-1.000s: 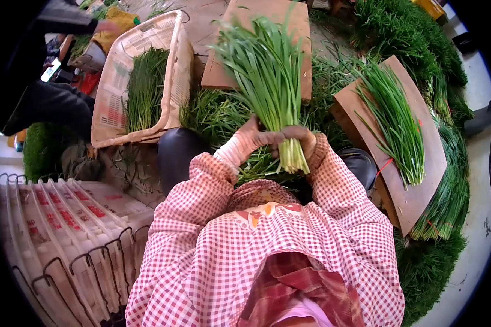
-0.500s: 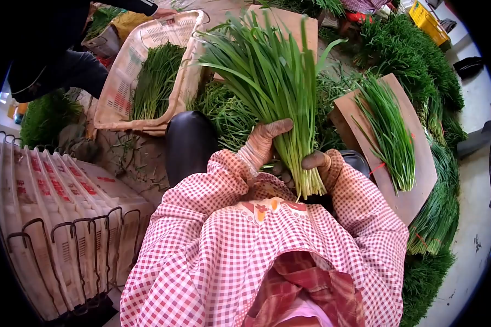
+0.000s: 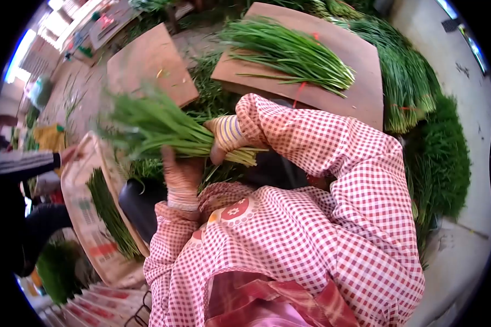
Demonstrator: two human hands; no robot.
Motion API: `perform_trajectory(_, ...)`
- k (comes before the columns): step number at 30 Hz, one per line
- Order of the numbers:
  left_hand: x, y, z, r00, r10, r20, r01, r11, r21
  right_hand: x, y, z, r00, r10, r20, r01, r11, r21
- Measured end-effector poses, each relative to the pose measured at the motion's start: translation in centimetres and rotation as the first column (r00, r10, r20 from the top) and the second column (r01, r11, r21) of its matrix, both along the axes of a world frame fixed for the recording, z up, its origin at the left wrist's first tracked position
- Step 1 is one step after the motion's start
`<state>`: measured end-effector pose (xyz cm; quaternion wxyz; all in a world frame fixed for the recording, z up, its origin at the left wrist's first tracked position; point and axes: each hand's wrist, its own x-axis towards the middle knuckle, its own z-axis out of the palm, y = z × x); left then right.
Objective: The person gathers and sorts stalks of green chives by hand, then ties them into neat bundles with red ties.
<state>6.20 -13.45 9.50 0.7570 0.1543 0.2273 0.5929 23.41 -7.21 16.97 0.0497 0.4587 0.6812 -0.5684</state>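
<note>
Swung leftward since earlier: the green bunch (image 3: pixel 188 135) before the body.
Left hand (image 3: pixel 183 173) touches its near side, grip unclear; right hand (image 3: pixel 223 137) clasps its stalks near the cut ends; beyond, another bunch (image 3: pixel 292 54) lies on a board (image 3: pixel 364 82).

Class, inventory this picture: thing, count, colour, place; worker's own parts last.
held bunch: one, green, left of centre
bunch on board: one, green, upper middle
boards: two, brown, upper left, upper middle
crates: two, pale, left, lower left
crate greens: uncounted, green, left
stacked greens: uncounted, green, right
co-worker: one, dark clothes, left edge
checked sleeves: two, red-and-white, centre
left grip: one, tan, at held bunch
right grip: one, tan, around stems
</note>
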Motion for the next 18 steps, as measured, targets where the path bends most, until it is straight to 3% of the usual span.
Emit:
perform_trajectory(1, -0.2, 1.1, 0.4, 0.999, -0.020, 0.033, 0.019, 0.999, 0.039, 0.9, 0.2, 0.5, 1.000, -0.023, 0.001, 0.023, 1.000, 0.004)
perform_trajectory(3, 0.8, 3.4, 0.9, 0.997, -0.043, 0.071, 0.037, 0.996, 0.085, 3.2, 1.0, 1.1, 0.979, 0.044, 0.201, -0.080, 0.981, 0.175)
perform_trajectory(5, 2.4, 6.1, 1.0, 0.990, -0.018, 0.139, -0.002, 0.990, 0.138, 7.8, 3.1, -0.8, 0.992, 0.043, 0.119, -0.069, 0.972, 0.227)
perform_trajectory(7, 4.0, 10.5, 0.1, 0.971, -0.005, 0.238, -0.023, 0.993, 0.114, 13.0, 4.8, 0.7, 0.964, 0.206, -0.170, -0.148, 0.942, 0.302)
perform_trajectory(8, 4.9, 13.2, 0.3, 0.995, 0.078, -0.059, -0.058, 0.958, 0.281, 14.9, 6.0, 1.2, 0.994, 0.109, -0.026, -0.096, 0.948, 0.303)
perform_trajectory(9, 6.0, 16.1, 0.7, 0.922, 0.202, -0.331, -0.035, 0.894, 0.447, 16.7, 7.2, 1.8, 0.993, 0.011, 0.118, -0.046, 0.953, 0.299)
perform_trajectory(10, 7.3, 18.8, 1.2, 0.763, 0.353, -0.541, 0.043, 0.807, 0.588, 18.6, 7.7, 3.3, 0.993, -0.001, 0.121, -0.035, 0.954, 0.299)
perform_trajectory(11, 8.4, 20.8, 1.7, 0.541, 0.518, -0.663, 0.165, 0.708, 0.687, 20.2, 8.1, 4.8, 0.947, -0.095, 0.308, -0.062, 0.884, 0.464)
perform_trajectory(12, 8.8, 21.7, 2.6, 0.414, 0.591, -0.692, 0.247, 0.659, 0.711, 21.8, 8.2, 5.7, 0.861, -0.214, 0.461, -0.124, 0.791, 0.599)
perform_trajectory(13, 9.5, 22.2, 4.1, 0.285, 0.668, -0.688, 0.325, 0.608, 0.724, 23.5, 8.1, 6.1, 0.815, -0.402, 0.418, 0.048, 0.765, 0.642)
perform_trajectory(14, 9.6, 23.0, 6.0, 0.670, 0.393, -0.630, 0.124, 0.778, 0.616, 26.5, 9.7, 3.9, 0.823, -0.410, 0.393, -0.006, 0.685, 0.728)
perform_trajectory(15, 9.7, 23.4, 8.4, 0.930, 0.121, -0.346, 0.024, 0.922, 0.387, 27.1, 9.2, 4.5, 0.790, -0.434, 0.433, -0.009, 0.697, 0.717)
perform_trajectory(16, 9.5, 24.0, 9.5, 0.995, -0.063, 0.078, 0.055, 0.993, 0.109, 27.4, 8.8, 5.2, 0.757, -0.456, 0.468, -0.011, 0.707, 0.707)
perform_trajectory(17, 8.2, 25.3, 9.3, 0.995, -0.066, 0.069, 0.058, 0.992, 0.113, 28.6, 9.6, 3.6, 0.731, -0.467, 0.497, 0.049, 0.763, 0.644)
perform_trajectory(18, 6.0, 27.0, 8.5, 0.983, 0.124, -0.133, -0.115, 0.990, 0.076, 29.8, 10.3, 0.7, 0.706, -0.471, 0.530, 0.112, 0.812, 0.573)
